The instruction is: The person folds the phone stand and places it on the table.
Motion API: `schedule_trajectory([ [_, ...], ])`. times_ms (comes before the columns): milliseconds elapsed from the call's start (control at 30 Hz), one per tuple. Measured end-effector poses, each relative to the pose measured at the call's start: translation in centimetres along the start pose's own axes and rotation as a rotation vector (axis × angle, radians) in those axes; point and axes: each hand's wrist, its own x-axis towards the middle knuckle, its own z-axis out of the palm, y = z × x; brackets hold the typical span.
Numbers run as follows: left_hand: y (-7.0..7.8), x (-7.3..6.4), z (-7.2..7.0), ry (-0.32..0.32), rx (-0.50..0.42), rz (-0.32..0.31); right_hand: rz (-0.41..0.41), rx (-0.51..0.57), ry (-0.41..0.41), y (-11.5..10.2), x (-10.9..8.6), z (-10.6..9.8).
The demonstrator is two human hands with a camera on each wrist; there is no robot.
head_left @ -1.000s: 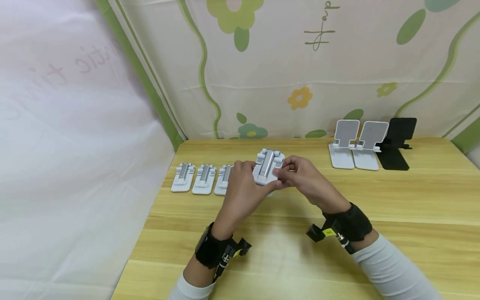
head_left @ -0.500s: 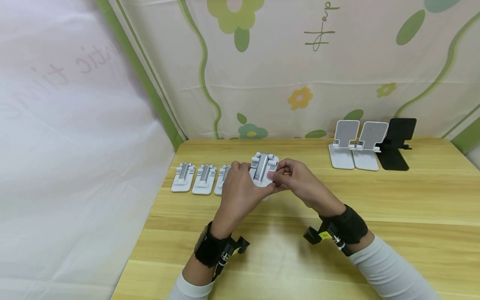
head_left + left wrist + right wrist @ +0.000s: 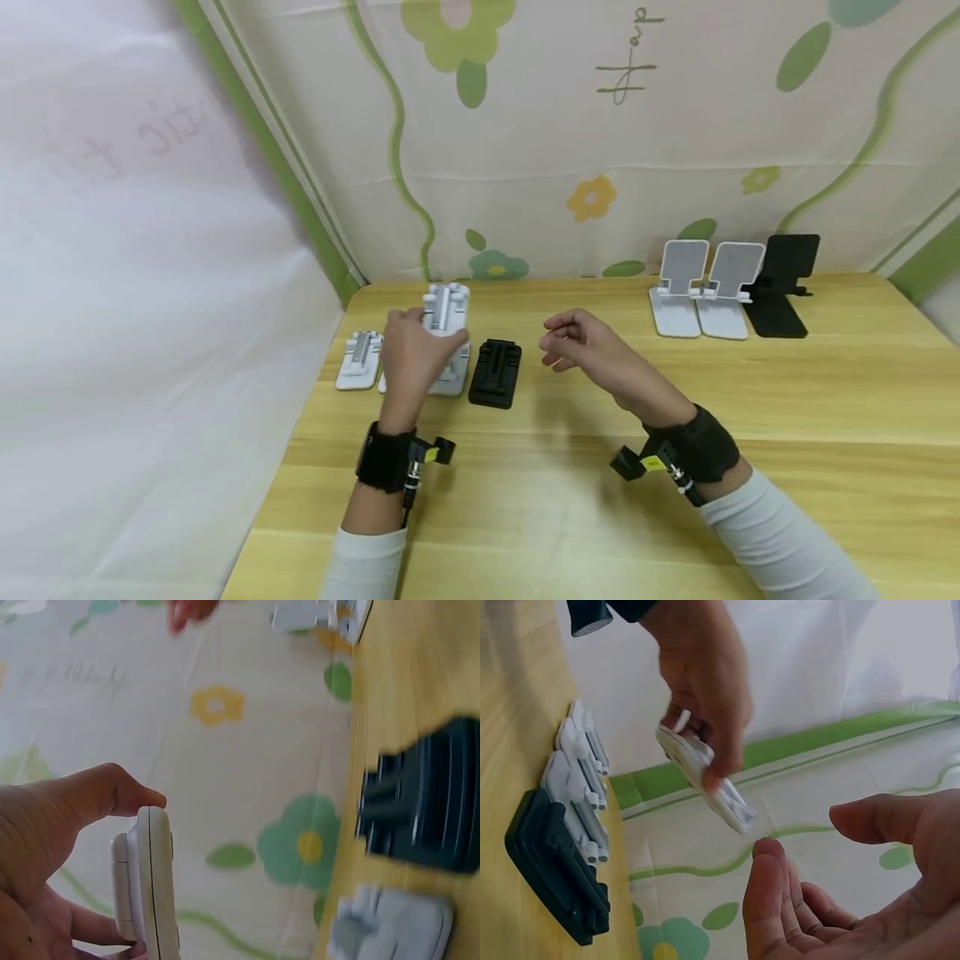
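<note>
My left hand (image 3: 411,358) grips a folded white phone stand (image 3: 447,310) between thumb and fingers, raised over a row of folded stands on the table. Seen edge-on in the left wrist view, the held stand (image 3: 155,877) has the thumb tip on its rim. The row has a white folded phone stand (image 3: 360,360) at its left end and a black folded phone stand (image 3: 495,375) at its right end. White ones between them are partly hidden by the left hand. Off to the right, my right hand (image 3: 600,358) hovers with loosely bent fingers and nothing between thumb and fingertips.
Two unfolded white phone stands (image 3: 684,312) and an unfolded black phone stand (image 3: 780,317) stand close together at the table's back right. A patterned curtain (image 3: 525,167) rises behind the wooden table (image 3: 570,517), and white cloth (image 3: 150,333) hangs on the left.
Both hands were on the white phone stand; the right has let go. The left hand has carried the stand leftward over the row, and the black folded stand has come into sight.
</note>
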Motion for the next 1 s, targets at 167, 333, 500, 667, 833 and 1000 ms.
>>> schedule_trajectory([
  [167, -3.8, 3.7, -1.0, 0.1, 0.051, -0.052, -0.002, -0.017, 0.022, -0.2, 0.2, -0.9],
  [333, -6.1, 8.0, -1.3, 0.139, 0.086, -0.034, -0.014, -0.018, 0.042, -0.1, 0.2, -1.4],
  [500, -7.8, 11.3, -1.1, 0.104, 0.185, 0.022, -0.009, -0.016, 0.045, 0.4, 0.0, -1.2],
  [667, -8.9, 13.0, -1.4, 0.105, 0.267, 0.012, -0.01, -0.013, 0.037, 0.9, -0.2, -0.9],
  [833, -9.5, 13.9, -1.7, 0.085, 0.303, -0.03, -0.015, -0.014, 0.044, 0.8, -0.1, -1.0],
  [1000, -9.7, 14.7, -1.3, 0.064, 0.354, -0.032, -0.008, -0.022, 0.042, 0.7, -0.1, -1.3],
])
